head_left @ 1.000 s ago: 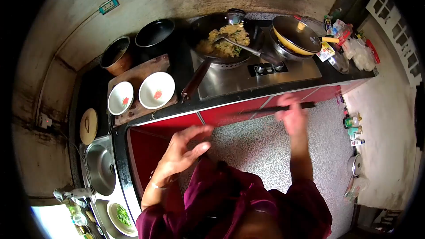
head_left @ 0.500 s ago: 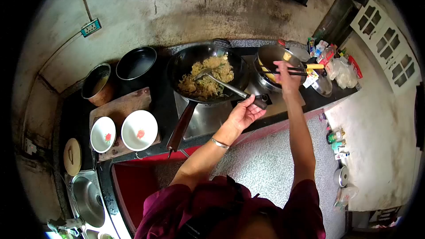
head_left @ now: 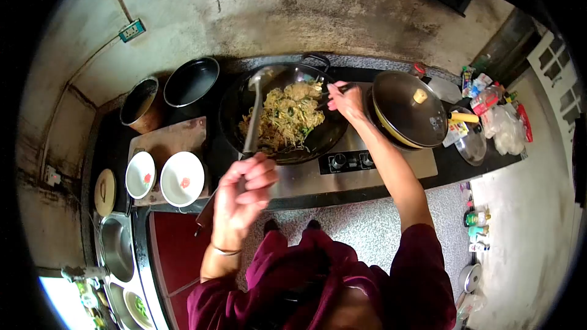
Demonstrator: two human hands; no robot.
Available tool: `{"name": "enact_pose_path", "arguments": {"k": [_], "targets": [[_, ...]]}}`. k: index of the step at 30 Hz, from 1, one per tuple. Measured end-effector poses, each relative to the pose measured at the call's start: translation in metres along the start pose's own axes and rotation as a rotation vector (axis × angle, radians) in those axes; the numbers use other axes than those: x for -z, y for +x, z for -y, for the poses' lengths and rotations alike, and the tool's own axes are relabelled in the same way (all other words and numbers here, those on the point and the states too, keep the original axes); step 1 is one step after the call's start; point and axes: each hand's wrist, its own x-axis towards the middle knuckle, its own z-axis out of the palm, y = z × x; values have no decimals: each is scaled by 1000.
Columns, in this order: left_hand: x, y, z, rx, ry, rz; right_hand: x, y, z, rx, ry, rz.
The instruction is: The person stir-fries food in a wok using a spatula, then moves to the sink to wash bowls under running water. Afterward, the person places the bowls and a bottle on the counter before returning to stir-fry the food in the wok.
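Observation:
My left hand (head_left: 244,189) is closed around the dark grip of a metal wok spatula (head_left: 254,119). Its blade points away from me over the far left part of the black wok (head_left: 333,134). My right hand (head_left: 347,101) pinches a pair of dark chopsticks (head_left: 328,96) at the wok's right side, their tips toward the food. Fried noodles (head_left: 296,113) with bits of green lie heaped in the wok. The wok's long handle (head_left: 206,217) shows partly behind my left hand.
A lidded pan (head_left: 406,110) with a yellow handle sits right of the wok on the gas stove (head_left: 293,184). Two white bowls (head_left: 181,190) stand on a wooden board (head_left: 177,137) at left, near two dark pots (head_left: 191,82). A sink (head_left: 118,250) lies at lower left.
My left hand has moved left and nearer to me, swinging the spatula's blade to the wok's far left. My right hand and the chopsticks went left from the right pan, which now appears covered.

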Motion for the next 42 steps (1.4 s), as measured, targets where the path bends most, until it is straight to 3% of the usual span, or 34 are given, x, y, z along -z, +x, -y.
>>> {"name": "enact_pose_path", "arguments": {"k": [7, 10, 12, 14, 16, 18, 19, 24, 27, 28, 30, 32, 34, 36, 37, 42], "targets": [[-5, -55, -33, -48, 252, -138, -18, 13, 13, -10, 40, 42], [-3, -70, -52, -41, 472, -201, -13, -20, 35, 224, -93, 228], [-3, -74, -62, -51, 554, -275, -12, -51, 51, 243, 7, 370], [-3, -77, -71, -7, 701, -223, -12, -65, 53, 692, -113, 492], [-7, -76, -78, -14, 1143, -258, -11, -77, 53, 632, -194, 567], [5, -78, -93, 6, 1069, -216, -17, -83, 57, 761, -174, 614], [6, -78, -96, 16, 1064, -215, -21, -83, 58, 678, -203, 746], [5, -72, -105, -76, 1502, -220, -46, -41, 14, 1005, -514, 694], [11, -74, -116, -20, 1546, -182, -36, -26, 21, 1168, -546, 526], [17, -74, -118, -20, 1500, -147, -23, -21, 22, 1046, -452, 566], [16, -72, -119, 19, 1496, -189, -6, -21, 46, 799, -343, 385], [19, -69, -120, -3, 1389, -150, 7, -14, 54, 292, -144, 261], [29, -68, -125, -13, 1397, -127, -1, -2, 42, 244, -183, 192], [27, -64, -120, -61, 1373, -139, -27, 5, 17, -36, -194, 129], [30, -60, -114, -146, 1340, -108, -38, 9, 5, 0, -92, 148], [47, -55, -114, -175, 1313, -105, -61, -7, 43, -6, 1, 267]]}}
